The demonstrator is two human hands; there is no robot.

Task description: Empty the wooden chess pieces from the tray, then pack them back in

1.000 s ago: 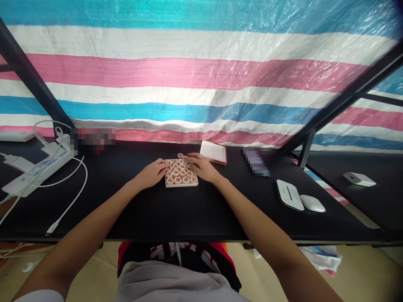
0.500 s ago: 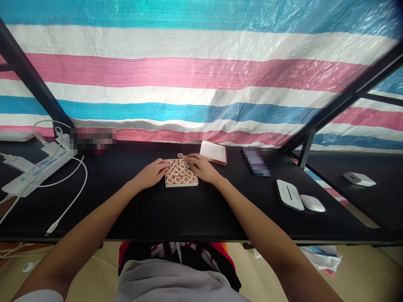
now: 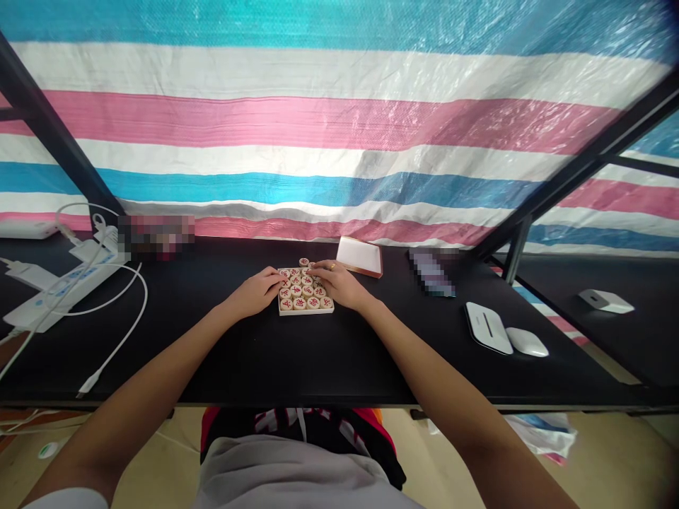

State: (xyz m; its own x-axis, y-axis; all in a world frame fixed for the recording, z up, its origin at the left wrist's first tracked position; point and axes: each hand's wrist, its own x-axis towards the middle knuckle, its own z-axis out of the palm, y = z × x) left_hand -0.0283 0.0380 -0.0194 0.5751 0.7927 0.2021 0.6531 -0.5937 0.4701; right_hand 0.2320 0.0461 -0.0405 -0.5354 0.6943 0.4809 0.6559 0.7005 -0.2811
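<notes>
A shallow white box [image 3: 306, 312] on the black table holds round, cream-coloured Chinese chess pieces [image 3: 299, 303] with red characters, set in rows. My left hand [image 3: 259, 288] grips the box's left edge, fingertips reaching over the outermost pieces. My right hand [image 3: 339, 281] is bent over the far right corner of the box, thumb and fingers closed about a piece there, mostly hidden under them. Just beyond the box's far edge, a loose chess piece [image 3: 304, 262] lies near the right fingertips; another beside it is partly covered.
The open box lid [image 3: 359, 256] lies behind my right hand. To the right are a blurred phone [image 3: 432, 273], a flat white device [image 3: 488, 328] and a white mouse [image 3: 526, 342]. A power strip [image 3: 68, 283] with white cables occupies the left. A striped plastic sheet [image 3: 318, 127] hangs behind the table.
My right hand has shifted slightly at the far right corner, its fingers reaching a little farther left over the pieces. My left hand and the box have stayed put.
</notes>
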